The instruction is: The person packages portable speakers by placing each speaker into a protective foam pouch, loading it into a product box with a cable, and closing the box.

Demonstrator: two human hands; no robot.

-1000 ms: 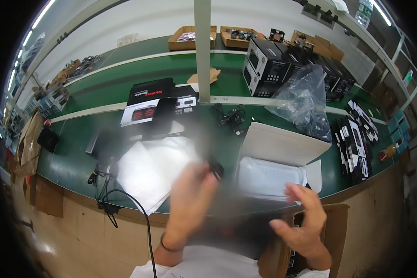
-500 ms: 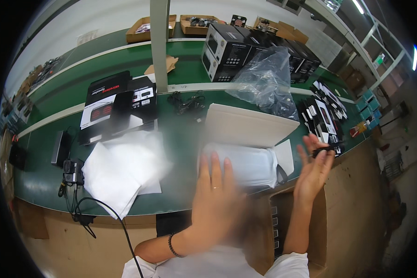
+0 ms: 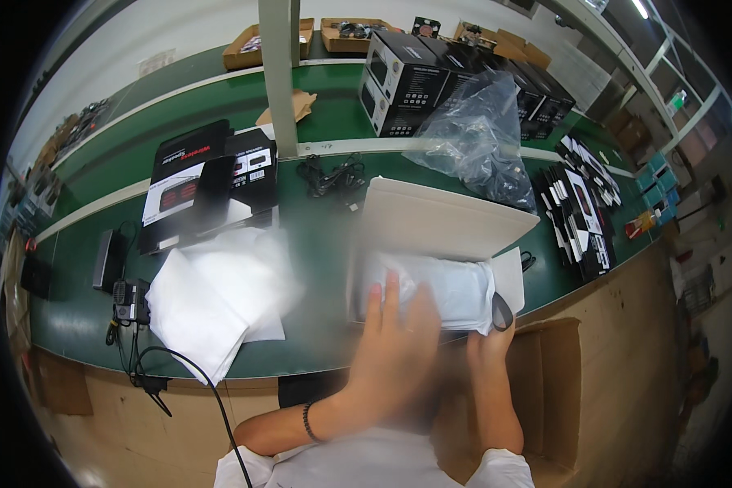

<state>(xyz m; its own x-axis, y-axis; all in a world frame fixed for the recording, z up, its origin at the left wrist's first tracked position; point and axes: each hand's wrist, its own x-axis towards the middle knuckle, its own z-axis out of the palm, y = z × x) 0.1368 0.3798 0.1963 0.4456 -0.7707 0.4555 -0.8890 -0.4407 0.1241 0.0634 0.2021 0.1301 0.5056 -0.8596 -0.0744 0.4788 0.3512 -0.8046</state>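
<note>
An open white-lined box (image 3: 447, 213) lies on the green table in front of me, its lid flap raised at the back. Inside it rests a block-shaped item in thin pale wrapping (image 3: 455, 285), with a dark strap loop (image 3: 503, 311) sticking out at its right end. My left hand (image 3: 398, 337) lies over the left part of the wrapped item, fingers stretched out, partly blurred. At the box's near right corner, just below the strap, is my right hand (image 3: 490, 350); its fingers are mostly hidden. Behind the right side flap, a small black cable (image 3: 528, 260) lies on the table.
White wrapping sheets (image 3: 211, 293) are piled on the left, with flat black cartons (image 3: 191, 187) behind. A clear plastic bag (image 3: 480, 138) hangs by stacked speaker boxes (image 3: 407, 89). Folded cartons (image 3: 577, 215) lie right. An open brown carton (image 3: 553, 366) stands below the table edge.
My right hand has come down and left to the box's near right corner. The black cable it held now lies on the table. My left hand stays over the wrapped item.
</note>
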